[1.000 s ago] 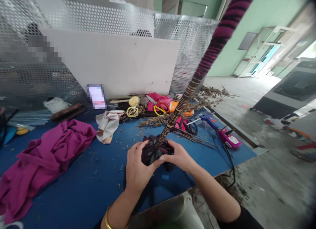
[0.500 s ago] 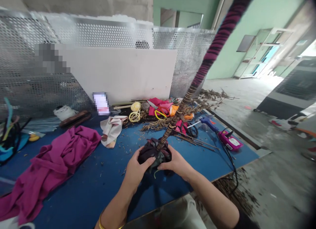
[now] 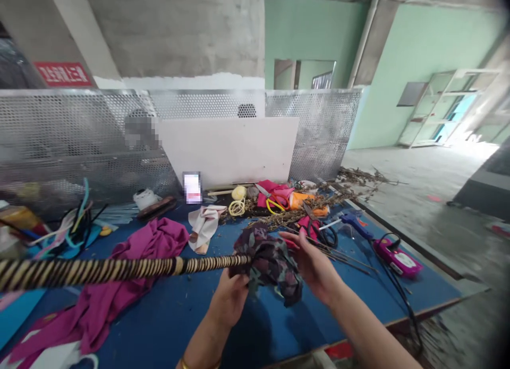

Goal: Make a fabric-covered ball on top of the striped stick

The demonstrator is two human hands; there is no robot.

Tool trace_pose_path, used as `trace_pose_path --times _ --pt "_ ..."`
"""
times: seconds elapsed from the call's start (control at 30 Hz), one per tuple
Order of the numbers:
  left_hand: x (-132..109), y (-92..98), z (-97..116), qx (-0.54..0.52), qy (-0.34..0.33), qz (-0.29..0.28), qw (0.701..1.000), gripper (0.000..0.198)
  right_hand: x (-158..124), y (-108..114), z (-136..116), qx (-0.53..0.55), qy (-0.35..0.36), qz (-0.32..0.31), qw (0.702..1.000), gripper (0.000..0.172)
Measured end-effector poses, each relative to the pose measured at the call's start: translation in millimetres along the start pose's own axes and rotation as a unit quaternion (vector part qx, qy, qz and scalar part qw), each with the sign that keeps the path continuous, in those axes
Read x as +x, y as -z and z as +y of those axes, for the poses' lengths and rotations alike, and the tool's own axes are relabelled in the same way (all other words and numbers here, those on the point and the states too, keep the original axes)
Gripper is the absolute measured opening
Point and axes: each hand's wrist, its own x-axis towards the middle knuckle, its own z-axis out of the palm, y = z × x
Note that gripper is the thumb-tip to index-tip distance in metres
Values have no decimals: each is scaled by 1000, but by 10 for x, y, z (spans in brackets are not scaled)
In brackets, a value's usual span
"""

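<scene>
A long stick [image 3: 151, 271] wound with cream and dark cord runs level to the left, with a dark patterned cloth bundle [image 3: 271, 263] at its right end. Closed at the joint of stick and bundle is my left hand [image 3: 231, 294]; its fingertips are partly hidden under the cloth. My right hand [image 3: 316, 265] is beside the bundle's right side, fingers stretched out and apart. Something small and red shows by its fingertips, too unclear to name. Bundle and stick are above the blue table [image 3: 167, 326].
Magenta cloth [image 3: 147, 247] lies to the left. Yellow-handled scissors [image 3: 274, 202], yellow cord [image 3: 238, 207] and dried plant stems [image 3: 279, 217] are at the back. A blue glue gun [image 3: 356, 225] and a magenta cabled device [image 3: 398, 257] are at the right. Perforated metal panels [image 3: 322, 140] stand behind.
The stick has swung down from pointing up and right to lying level toward the left. My right hand has opened away from the bundle; my left hand has shifted to the stick's base.
</scene>
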Motion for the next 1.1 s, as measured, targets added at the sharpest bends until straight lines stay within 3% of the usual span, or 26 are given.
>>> trace_pose_path --times 0.13,0.3,0.43,0.57,0.7,0.8,0.87,0.97,1.03,1.1 --pt "-10 6 -28 -6 0 -50 999 39 -4 -138 62 39 -56 -47 997 48" --pt "-1 -81 69 52 11 -95 994 41 -146 -184 93 -62 39 13 997 53" --pt "21 -225 110 66 53 -95 992 44 -215 -122 88 -92 31 50 994 59" --pt "89 -330 44 74 63 -100 990 47 -179 -31 108 -48 12 39 998 67" --pt "125 -282 -136 110 51 -17 992 43 -111 88 -4 -46 51 94 993 63" --pt "9 -167 -254 178 64 75 979 37 -99 157 -241 -192 169 175 951 64" --pt "-140 -121 -234 268 34 116 956 29 -117 171 -420 -307 224 205 902 64" --pt "-367 -199 20 430 -75 16 900 10 -163 122 -628 -393 278 195 854 62" --pt "-435 -358 299 504 -245 17 828 12 -187 45 -716 -411 320 168 837 62" --pt "-394 -569 582 538 -418 40 731 13 -198 -49 -779 -418 345 141 828 61"
